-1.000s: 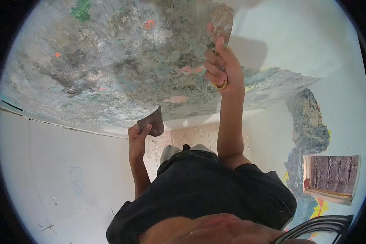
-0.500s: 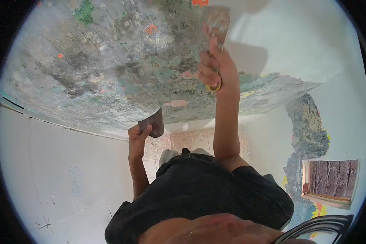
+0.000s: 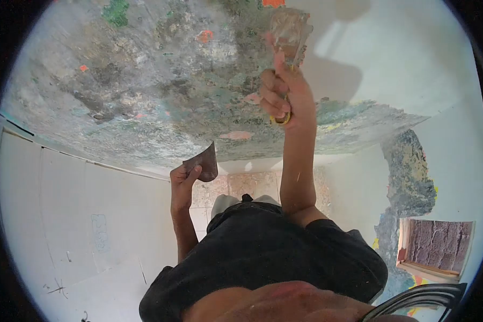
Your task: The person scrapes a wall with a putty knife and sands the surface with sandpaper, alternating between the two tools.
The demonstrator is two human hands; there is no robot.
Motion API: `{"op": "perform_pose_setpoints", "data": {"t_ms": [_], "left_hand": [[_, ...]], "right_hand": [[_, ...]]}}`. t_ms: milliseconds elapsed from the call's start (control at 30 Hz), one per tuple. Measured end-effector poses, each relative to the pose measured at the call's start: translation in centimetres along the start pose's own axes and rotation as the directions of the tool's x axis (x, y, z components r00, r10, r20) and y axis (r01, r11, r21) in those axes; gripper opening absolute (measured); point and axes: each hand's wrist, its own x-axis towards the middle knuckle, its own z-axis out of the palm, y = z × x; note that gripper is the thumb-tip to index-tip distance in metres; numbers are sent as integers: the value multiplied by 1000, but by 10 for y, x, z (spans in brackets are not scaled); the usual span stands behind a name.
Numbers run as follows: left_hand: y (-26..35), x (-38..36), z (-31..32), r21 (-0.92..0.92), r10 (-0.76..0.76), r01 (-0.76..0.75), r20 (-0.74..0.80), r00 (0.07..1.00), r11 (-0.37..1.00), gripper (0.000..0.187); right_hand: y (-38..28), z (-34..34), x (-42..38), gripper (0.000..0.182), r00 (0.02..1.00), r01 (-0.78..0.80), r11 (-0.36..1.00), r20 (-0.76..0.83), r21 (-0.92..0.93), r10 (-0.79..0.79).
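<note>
My right hand (image 3: 282,95) grips the yellow handle of a putty knife (image 3: 288,33), arm raised. Its broad blade lies over the border between the bare, mottled grey wall (image 3: 161,80) and the white coating (image 3: 402,59); whitish flakes show along the blade. One finger stretches up along the tool toward the blade. Lower down, my left hand (image 3: 184,180) pinches a dark, slightly bent flat scraper plate (image 3: 203,163) between thumb and fingers. The upper corner of that plate overlaps the lower part of the stripped wall in this view.
A white panelled surface (image 3: 91,214) with pen marks stands on the left. On the right, a white wall carries a bare grey patch (image 3: 409,172) above a small framed opening (image 3: 437,244). Floor tiles (image 3: 252,183) with scattered debris show below.
Flakes now show along the putty knife's blade, and the blade's edge looks more ragged. My left hand holds the plate almost as before. The whole view has shifted slightly.
</note>
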Motion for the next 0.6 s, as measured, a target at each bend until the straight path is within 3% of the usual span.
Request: {"op": "perform_pose_setpoints", "data": {"t_ms": [300,433,600], "left_hand": [[2,-2,2,-17,-1,2,11,1000,1000,19],[2,-5,1,7,-7,7,8,1000,1000,19],[3,2,-3,20,-48,48,9,999,999,20]], "right_hand": [[-10,-1,-1,50,1000,5,999,23,35,-6],[-3,-4,-9,53,998,27,997,-58,-75,-31],[-16,-12,-6,53,999,31,998,29,-46,-30]]}}
